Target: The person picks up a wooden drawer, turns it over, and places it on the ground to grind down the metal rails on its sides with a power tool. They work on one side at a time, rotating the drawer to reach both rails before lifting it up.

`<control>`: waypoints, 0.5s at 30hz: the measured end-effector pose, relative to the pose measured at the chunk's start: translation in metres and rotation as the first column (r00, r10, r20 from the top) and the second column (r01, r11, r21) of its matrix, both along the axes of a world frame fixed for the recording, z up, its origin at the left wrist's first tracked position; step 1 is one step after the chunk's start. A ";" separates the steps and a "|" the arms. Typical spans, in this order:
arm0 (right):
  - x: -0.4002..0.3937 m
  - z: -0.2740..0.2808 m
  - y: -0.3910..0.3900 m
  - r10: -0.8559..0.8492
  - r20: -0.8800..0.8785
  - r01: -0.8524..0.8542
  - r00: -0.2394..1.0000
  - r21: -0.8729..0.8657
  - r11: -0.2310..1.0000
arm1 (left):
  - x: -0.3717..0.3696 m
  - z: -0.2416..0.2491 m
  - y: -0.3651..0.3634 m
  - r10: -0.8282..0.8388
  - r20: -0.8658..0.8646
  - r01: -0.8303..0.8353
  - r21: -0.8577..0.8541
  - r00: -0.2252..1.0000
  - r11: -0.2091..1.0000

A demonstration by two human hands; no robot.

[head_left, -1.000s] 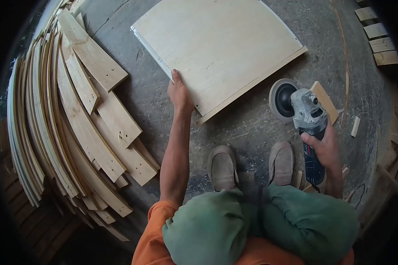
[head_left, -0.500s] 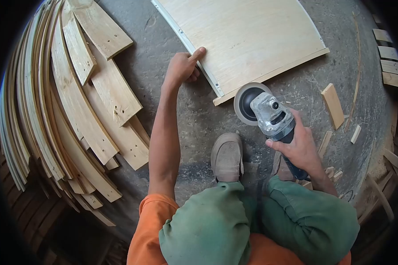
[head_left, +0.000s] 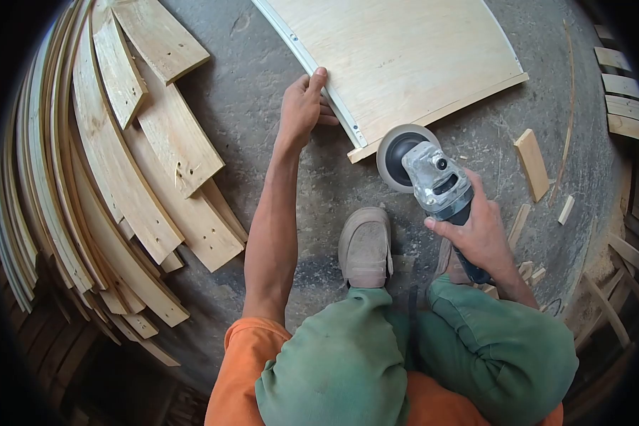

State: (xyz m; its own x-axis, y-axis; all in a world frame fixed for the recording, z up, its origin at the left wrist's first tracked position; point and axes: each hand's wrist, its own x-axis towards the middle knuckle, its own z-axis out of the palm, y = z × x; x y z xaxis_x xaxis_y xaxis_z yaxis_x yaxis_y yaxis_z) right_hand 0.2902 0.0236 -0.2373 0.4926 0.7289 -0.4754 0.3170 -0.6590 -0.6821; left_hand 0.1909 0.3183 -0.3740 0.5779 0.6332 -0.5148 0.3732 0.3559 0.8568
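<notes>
My right hand (head_left: 481,231) is wrapped round the dark body of an angle grinder (head_left: 440,181). The grinder's round disc (head_left: 405,157) sits right at the near edge of a plywood panel (head_left: 412,53), close to its left corner. Along that near edge runs a thin wooden strip (head_left: 447,110). A pale strip with screws (head_left: 316,74) lines the panel's left side. There my left hand (head_left: 305,106) grips the edge, thumb on top and fingers reaching below it, partly hidden.
Curved and straight boards (head_left: 131,163) are stacked on the left. On the concrete floor (head_left: 319,181) to the right lie a short wood block (head_left: 532,165) and several offcuts. More slats (head_left: 628,106) rest at the far right. My shoe (head_left: 366,245) stands below the grinder.
My left hand has shifted slightly along the panel's side, its fingers now stretched further under the edge. The grinder stays at the near edge, moved only slightly.
</notes>
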 end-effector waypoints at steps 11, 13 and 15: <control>-0.012 0.001 -0.010 0.102 -0.015 -0.102 0.995 -0.033 0.994 | 0.002 -0.007 -0.006 -0.025 0.092 0.031 -0.058 0.995 0.998; -0.013 0.000 -0.011 0.123 -0.021 -0.124 0.992 -0.055 0.991 | 0.003 -0.005 -0.006 -0.021 0.080 0.026 -0.060 0.997 0.998; -0.015 -0.003 -0.012 0.132 -0.003 -0.132 0.991 -0.007 0.991 | 0.003 -0.004 -0.005 -0.023 0.096 0.029 -0.064 0.995 0.998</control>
State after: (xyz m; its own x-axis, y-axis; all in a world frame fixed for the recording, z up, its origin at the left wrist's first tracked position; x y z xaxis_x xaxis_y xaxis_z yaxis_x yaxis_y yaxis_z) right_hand 0.2754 0.0111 -0.2407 0.3910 0.7841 -0.4820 0.3994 -0.6164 -0.6787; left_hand 0.1935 0.3136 -0.3785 0.6424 0.5842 -0.4961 0.3009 0.4031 0.8643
